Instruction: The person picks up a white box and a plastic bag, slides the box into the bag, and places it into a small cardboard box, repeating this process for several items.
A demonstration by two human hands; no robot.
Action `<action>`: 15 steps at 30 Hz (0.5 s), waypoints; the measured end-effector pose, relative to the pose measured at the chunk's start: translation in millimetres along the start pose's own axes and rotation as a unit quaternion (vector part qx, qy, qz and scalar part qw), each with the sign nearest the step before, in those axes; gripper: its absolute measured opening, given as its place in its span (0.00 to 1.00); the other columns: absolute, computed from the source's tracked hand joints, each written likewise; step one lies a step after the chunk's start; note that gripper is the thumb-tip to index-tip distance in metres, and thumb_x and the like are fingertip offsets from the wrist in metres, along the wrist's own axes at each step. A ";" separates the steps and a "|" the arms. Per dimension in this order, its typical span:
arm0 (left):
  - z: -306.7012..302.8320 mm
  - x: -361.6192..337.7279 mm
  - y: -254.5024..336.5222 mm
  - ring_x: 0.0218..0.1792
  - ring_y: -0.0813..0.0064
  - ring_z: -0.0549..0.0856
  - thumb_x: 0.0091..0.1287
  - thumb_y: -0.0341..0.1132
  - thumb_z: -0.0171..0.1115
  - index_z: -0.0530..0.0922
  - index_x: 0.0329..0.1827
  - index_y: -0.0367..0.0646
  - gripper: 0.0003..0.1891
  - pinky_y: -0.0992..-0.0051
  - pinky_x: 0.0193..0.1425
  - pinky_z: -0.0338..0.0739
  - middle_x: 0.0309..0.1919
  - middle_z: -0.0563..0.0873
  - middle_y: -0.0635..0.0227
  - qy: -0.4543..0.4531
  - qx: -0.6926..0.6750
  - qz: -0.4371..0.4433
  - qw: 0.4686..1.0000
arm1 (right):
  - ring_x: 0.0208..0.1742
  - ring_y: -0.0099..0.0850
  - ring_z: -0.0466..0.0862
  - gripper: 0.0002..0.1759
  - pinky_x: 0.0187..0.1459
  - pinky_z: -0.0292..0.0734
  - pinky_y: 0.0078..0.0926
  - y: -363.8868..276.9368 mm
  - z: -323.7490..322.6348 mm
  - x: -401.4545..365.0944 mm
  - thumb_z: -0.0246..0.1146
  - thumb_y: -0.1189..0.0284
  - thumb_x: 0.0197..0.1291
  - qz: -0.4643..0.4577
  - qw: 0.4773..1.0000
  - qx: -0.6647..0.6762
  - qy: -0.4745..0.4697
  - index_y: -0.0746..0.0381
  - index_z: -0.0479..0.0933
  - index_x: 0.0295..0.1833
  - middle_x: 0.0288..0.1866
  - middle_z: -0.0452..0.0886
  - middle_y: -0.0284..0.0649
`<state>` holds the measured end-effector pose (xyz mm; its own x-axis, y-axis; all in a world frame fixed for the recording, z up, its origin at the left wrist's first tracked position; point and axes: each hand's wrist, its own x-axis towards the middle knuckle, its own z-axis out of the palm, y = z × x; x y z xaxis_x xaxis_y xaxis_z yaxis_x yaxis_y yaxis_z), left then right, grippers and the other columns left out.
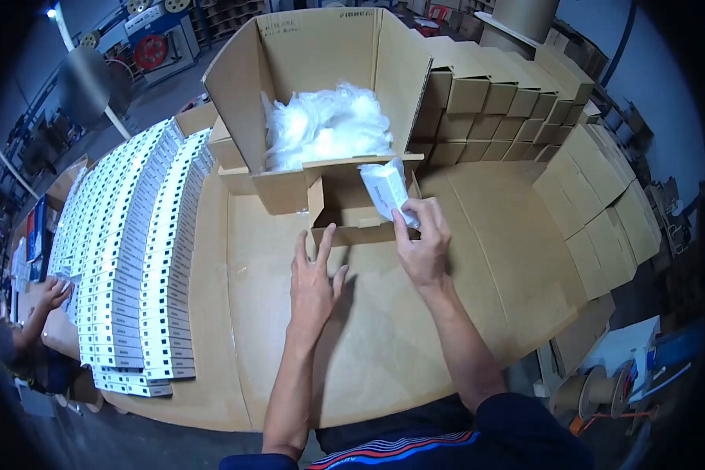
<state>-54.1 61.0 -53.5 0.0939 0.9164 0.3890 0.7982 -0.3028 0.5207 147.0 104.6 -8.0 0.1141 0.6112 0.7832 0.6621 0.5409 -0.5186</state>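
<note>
A small open cardboard box [352,235] sits in front of me on the cardboard-covered table. My right hand [425,244] pinches a white bagged packet [385,190] between thumb and fingers, tilted over the right side of that box. The packet is wrapped in clear plastic with small print on its face. My left hand [313,274] has its fingers apart and holds nothing, its fingertips right at the box's front left corner. Behind the small box stands a large open carton [321,55] with many clear plastic bags [329,121] heaped inside.
Long stacked rows of white boxes [168,282] cover the left side. Folded brown boxes [478,106] are piled at the back right, with more cartons [595,211] along the right edge. Another person's hand [55,292] is at the far left. Bare tabletop [478,258] lies right of my hands.
</note>
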 end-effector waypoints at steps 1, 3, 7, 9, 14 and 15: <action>4.4 2.8 -1.2 0.63 0.33 0.78 0.67 0.35 0.73 0.60 0.85 0.61 0.44 0.49 0.62 0.81 0.75 0.64 0.37 -0.012 0.010 -0.003 1.000 | 0.40 0.45 0.82 0.15 0.40 0.78 0.42 8.5 5.2 -1.8 0.71 0.85 0.59 -0.021 0.999 -0.035 -0.009 0.64 0.78 0.50 0.40 0.76 0.46; 9.8 8.3 -1.0 0.60 0.37 0.80 0.67 0.37 0.73 0.57 0.86 0.58 0.45 0.50 0.59 0.83 0.74 0.66 0.38 -0.026 0.045 -0.011 0.999 | 0.41 0.46 0.82 0.14 0.42 0.79 0.43 16.6 8.7 -4.5 0.70 0.85 0.60 0.011 0.998 -0.059 -0.020 0.65 0.78 0.50 0.41 0.76 0.47; 13.6 10.1 -0.7 0.62 0.34 0.79 0.68 0.38 0.72 0.54 0.86 0.48 0.46 0.49 0.63 0.80 0.73 0.66 0.35 -0.042 0.050 -0.034 0.997 | 0.43 0.51 0.82 0.14 0.45 0.77 0.47 39.2 10.4 2.8 0.67 0.83 0.63 0.013 0.994 -0.108 -0.021 0.66 0.77 0.54 0.44 0.78 0.51; 12.1 9.9 7.3 0.62 0.35 0.79 0.68 0.38 0.72 0.54 0.86 0.46 0.46 0.50 0.63 0.80 0.72 0.67 0.36 -0.044 0.044 -0.051 0.997 | 0.46 0.56 0.81 0.14 0.46 0.76 0.49 39.5 7.5 6.8 0.65 0.83 0.63 0.037 0.992 -0.115 -0.043 0.68 0.76 0.54 0.46 0.78 0.54; 20.0 13.8 3.4 0.59 0.38 0.80 0.67 0.38 0.72 0.55 0.83 0.36 0.46 0.51 0.60 0.81 0.70 0.69 0.37 -0.002 0.035 -0.049 0.998 | 0.46 0.58 0.81 0.10 0.47 0.75 0.51 56.7 15.0 5.8 0.65 0.83 0.62 0.064 0.987 -0.132 -0.066 0.68 0.75 0.49 0.45 0.79 0.55; 21.9 14.4 1.6 0.58 0.39 0.81 0.66 0.39 0.73 0.55 0.82 0.35 0.46 0.51 0.57 0.83 0.69 0.70 0.38 0.005 0.043 -0.044 0.998 | 0.45 0.58 0.81 0.10 0.47 0.75 0.51 62.1 16.8 2.9 0.66 0.83 0.62 0.073 0.986 -0.136 -0.056 0.68 0.75 0.48 0.44 0.79 0.55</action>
<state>-38.4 79.4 -63.7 0.0167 0.9357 0.3525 0.8508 -0.1985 0.4866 175.9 149.7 -43.7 0.1493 0.7395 0.6564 0.8208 0.2775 -0.4993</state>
